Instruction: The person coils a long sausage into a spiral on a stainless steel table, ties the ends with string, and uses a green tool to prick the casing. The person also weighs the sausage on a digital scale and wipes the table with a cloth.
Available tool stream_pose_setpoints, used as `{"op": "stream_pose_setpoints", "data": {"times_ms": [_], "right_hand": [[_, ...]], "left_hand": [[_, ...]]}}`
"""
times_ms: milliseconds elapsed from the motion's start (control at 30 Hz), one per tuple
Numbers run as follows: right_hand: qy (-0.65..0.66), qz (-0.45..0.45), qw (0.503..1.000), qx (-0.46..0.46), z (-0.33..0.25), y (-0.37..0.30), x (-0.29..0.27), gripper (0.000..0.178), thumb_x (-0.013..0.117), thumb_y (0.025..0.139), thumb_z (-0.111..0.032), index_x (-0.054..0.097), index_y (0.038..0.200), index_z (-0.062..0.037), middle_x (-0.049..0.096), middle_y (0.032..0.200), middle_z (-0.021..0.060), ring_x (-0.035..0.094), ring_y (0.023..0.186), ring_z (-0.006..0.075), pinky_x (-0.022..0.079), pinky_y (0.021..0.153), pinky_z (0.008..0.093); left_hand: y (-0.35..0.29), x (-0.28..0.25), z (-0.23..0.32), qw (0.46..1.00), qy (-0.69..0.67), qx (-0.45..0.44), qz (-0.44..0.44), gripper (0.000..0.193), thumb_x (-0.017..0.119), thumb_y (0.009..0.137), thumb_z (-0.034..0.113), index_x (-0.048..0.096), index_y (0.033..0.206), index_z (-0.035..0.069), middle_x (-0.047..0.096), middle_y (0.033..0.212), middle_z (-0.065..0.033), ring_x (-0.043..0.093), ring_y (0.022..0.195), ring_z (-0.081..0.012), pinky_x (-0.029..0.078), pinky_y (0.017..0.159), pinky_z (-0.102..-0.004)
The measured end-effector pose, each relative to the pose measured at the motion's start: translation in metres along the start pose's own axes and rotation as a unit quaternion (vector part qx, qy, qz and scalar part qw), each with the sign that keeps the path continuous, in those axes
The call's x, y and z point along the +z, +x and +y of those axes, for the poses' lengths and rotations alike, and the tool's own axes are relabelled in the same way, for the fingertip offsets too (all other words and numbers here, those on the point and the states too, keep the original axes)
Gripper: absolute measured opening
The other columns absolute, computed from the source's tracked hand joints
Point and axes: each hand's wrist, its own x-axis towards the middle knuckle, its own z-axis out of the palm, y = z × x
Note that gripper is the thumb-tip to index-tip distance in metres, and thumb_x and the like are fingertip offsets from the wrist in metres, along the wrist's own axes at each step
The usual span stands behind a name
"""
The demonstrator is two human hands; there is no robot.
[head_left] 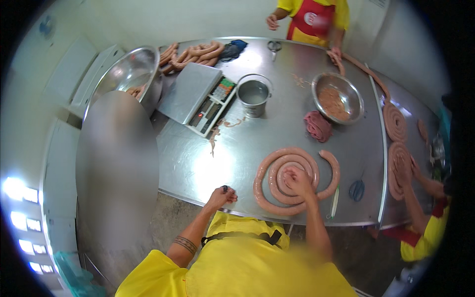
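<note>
A long raw sausage [261,190] lies in a loose spiral on the metal table, its outer end curving out at the right. My right hand [298,181] is at the middle of the spiral, its fingers curled down on the inner turns; their tips are partly hidden. Near the table's front edge, left of the spiral, my left hand [222,197] is closed. A small dark thing shows at its fingers, too small to name. Right of the spiral lie a thin white-and-green stick-like tool [335,202] and dark blue-handled scissors [356,190].
A scale [192,93], a metal bucket [253,95], a bowl with meat scraps [338,98] and a pink cloth [318,126] stand farther back. Sausages [200,53] lie by a large bowl [127,74]. One co-worker [316,22] stands opposite; another's hands [404,171] press a coil at right.
</note>
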Motion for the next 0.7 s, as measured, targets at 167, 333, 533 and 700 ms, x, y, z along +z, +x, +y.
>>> {"op": "stream_pose_setpoints", "data": {"times_ms": [167, 333, 533, 700], "right_hand": [[0.009, -0.165, 0.984, -0.061, -0.068, 0.126, 0.070, 0.017, 0.059, 0.097, -0.014, 0.064, 0.100, 0.0019, 0.066, 0.079, 0.0056, 0.062, 0.072, 0.0124, 0.052, 0.068, 0.0277], [0.002, -0.102, 0.985, -0.142, -0.130, 0.295, 0.148, 0.029, 0.069, 0.093, -0.028, 0.064, 0.093, 0.0009, 0.066, 0.076, 0.0114, 0.063, 0.072, 0.0144, 0.050, 0.065, 0.0317], [-0.120, 0.134, 0.980, -0.086, -0.156, 0.453, 0.202, 0.061, 0.057, 0.092, -0.057, 0.063, 0.109, 0.0020, 0.068, 0.105, 0.0248, 0.065, 0.101, 0.0401, 0.050, 0.090, 0.0432], [-0.265, 0.179, 0.947, 0.034, -0.163, 0.472, 0.221, 0.077, 0.043, 0.091, -0.070, 0.063, 0.118, -0.0004, 0.065, 0.112, 0.0262, 0.060, 0.110, 0.0428, 0.044, 0.099, 0.0520]], "left_hand": [[-0.037, -0.050, -0.018, 0.985, -0.107, -0.006, 0.134, 0.020, 0.055, 0.100, 0.012, 0.061, 0.109, -0.004, 0.071, 0.096, -0.0132, 0.072, 0.087, -0.0212, 0.058, 0.072, -0.0304], [-0.018, -0.142, 0.011, 0.952, -0.183, 0.076, 0.235, 0.015, 0.056, 0.098, 0.010, 0.060, 0.106, -0.003, 0.072, 0.096, -0.0140, 0.071, 0.083, -0.0194, 0.057, 0.072, -0.0285], [0.055, -0.258, 0.084, 0.936, -0.228, 0.152, 0.222, 0.035, 0.050, 0.105, 0.032, 0.056, 0.111, -0.001, 0.069, 0.102, -0.0140, 0.068, 0.086, -0.0182, 0.053, 0.074, -0.0299], [0.116, -0.310, 0.117, 0.928, -0.313, 0.161, 0.122, 0.045, 0.048, 0.104, 0.043, 0.054, 0.116, 0.000, 0.066, 0.103, -0.0120, 0.064, 0.092, -0.0214, 0.052, 0.081, -0.0343]]}}
